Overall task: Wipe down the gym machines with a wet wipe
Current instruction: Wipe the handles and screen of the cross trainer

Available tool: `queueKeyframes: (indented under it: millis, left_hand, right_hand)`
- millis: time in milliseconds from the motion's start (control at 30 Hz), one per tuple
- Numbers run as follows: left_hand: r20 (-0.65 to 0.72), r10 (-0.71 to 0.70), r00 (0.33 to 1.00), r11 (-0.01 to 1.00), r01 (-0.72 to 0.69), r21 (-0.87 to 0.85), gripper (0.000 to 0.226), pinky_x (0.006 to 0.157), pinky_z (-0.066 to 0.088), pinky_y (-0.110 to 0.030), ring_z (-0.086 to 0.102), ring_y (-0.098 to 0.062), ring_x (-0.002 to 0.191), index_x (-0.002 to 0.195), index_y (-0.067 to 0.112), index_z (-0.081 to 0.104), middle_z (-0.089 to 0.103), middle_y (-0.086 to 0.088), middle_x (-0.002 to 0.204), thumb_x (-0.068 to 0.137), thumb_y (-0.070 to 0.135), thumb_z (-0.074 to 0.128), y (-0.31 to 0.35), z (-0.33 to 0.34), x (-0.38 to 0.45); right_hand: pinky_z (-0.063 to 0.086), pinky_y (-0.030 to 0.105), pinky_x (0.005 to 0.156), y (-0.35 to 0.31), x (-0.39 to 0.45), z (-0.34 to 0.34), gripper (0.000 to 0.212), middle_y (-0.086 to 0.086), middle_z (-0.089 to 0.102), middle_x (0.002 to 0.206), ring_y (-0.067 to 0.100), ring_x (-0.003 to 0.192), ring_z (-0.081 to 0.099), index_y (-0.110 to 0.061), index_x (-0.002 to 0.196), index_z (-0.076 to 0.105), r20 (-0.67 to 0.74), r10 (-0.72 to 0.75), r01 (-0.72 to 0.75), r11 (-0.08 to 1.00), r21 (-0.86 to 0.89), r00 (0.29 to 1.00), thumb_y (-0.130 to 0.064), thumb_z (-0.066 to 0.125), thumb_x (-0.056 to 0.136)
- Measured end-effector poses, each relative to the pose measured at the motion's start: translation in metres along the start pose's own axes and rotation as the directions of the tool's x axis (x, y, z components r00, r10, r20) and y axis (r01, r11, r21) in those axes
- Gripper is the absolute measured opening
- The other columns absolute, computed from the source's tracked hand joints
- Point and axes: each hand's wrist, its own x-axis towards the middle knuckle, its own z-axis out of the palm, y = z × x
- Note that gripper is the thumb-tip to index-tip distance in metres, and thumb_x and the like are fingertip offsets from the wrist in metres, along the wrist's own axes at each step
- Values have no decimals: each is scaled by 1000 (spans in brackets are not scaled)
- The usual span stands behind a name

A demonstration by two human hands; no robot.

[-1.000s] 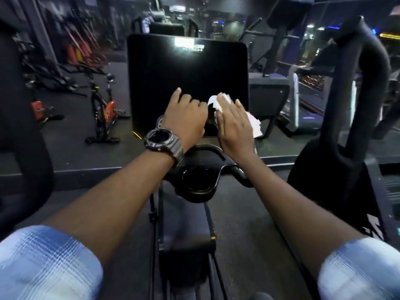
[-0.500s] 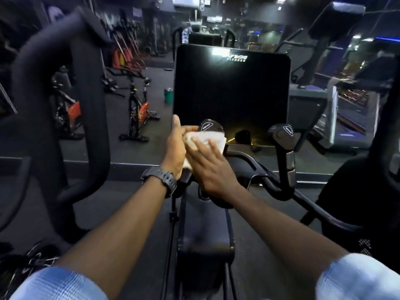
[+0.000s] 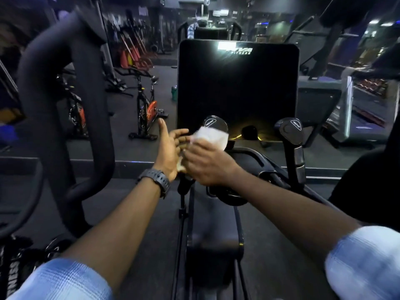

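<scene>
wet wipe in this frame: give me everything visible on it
The white crumpled wet wipe looks like thin, soft cloth or paper, bunched rather than flat, slightly motion-blurred. It is draped against the left upright black handle grip of the gym machine, below the dark console screen. The right hand holds it from below, fingers curled on it. The left hand, wearing a dark wristwatch, is open beside it, fingers spread; whether they touch the wipe is unclear.

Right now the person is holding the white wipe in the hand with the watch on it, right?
Not quite. The head view shows the wipe held by the right hand, against the machine's left handle grip. The watch is on the left arm, and the left hand is open beside it.
</scene>
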Motion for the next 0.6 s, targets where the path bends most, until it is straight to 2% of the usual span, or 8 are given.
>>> queueKeyframes:
  millis: [100, 167, 267, 367, 433, 533, 600]
  left_hand:
    - [19, 15, 1000, 994, -17, 110, 94, 75, 47, -30, 62, -17, 87, 112, 9, 67, 69, -6, 98, 90, 78, 7, 0, -8, 1]
    - [34, 26, 999, 988, -31, 153, 92, 79, 47, -31, 61, -18, 89, 111, 10, 67, 70, -7, 101, 92, 75, 6, -5, -12, 0]
    - [27, 3, 1000, 988, -7, 156, 90, 85, 48, -37, 60, -23, 93, 120, 5, 63, 66, -13, 108, 94, 72, 9, -10, -18, -9]
    - [-4, -9, 1000, 995, 10, 103, 86, 72, 53, -29, 63, -16, 84, 125, 3, 60, 65, -10, 105, 96, 68, 12, -20, -23, -18]
    - [-42, 18, 999, 994, -13, 106, 83, 65, 52, -25, 63, -12, 78, 125, 5, 60, 64, -7, 102, 97, 67, 12, -25, -27, -20]
    - [-76, 45, 996, 990, -34, 139, 83, 75, 50, -27, 63, -20, 97, 123, 9, 61, 66, -11, 114, 96, 68, 10, -27, -32, -19]
    - [-70, 64, 996, 986, -52, 157, 83, 79, 49, -28, 63, -23, 103, 122, 9, 63, 67, -12, 116, 97, 68, 9, -25, -32, -19]
  right_hand:
    - [37, 42, 104, -14, -4, 6, 38, 9, 69, 111, 29, 106, 61, -13, 109, 69, 81, -248, 244, 968, 56, 965, -27, 34, 102]
    - [42, 43, 100, 1, 3, 0, 37, 10, 69, 108, 29, 101, 62, -12, 107, 68, 95, -369, 363, 929, 74, 925, -30, 37, 102]
    - [43, 41, 90, 30, 16, -12, 36, 8, 66, 90, 28, 85, 61, -14, 92, 66, 20, -319, 316, 945, 83, 948, -43, 47, 100]
    - [41, 42, 81, 28, 26, -17, 55, 7, 65, 77, 29, 74, 58, -13, 79, 65, 103, -137, 141, 990, -27, 985, -54, 36, 101]
    - [38, 41, 80, 1, 28, -9, 62, 7, 66, 72, 28, 73, 58, -15, 73, 67, 155, -93, 103, 993, -56, 983, -60, 34, 97]
    - [32, 43, 91, -41, 17, 8, 68, 9, 71, 77, 28, 80, 63, -13, 79, 72, 224, -265, 265, 964, 34, 938, -65, 32, 96]
    - [29, 42, 94, -43, 16, 6, 64, 6, 72, 79, 27, 82, 64, -15, 83, 73, 221, -338, 338, 940, 37, 915, -61, 31, 98]
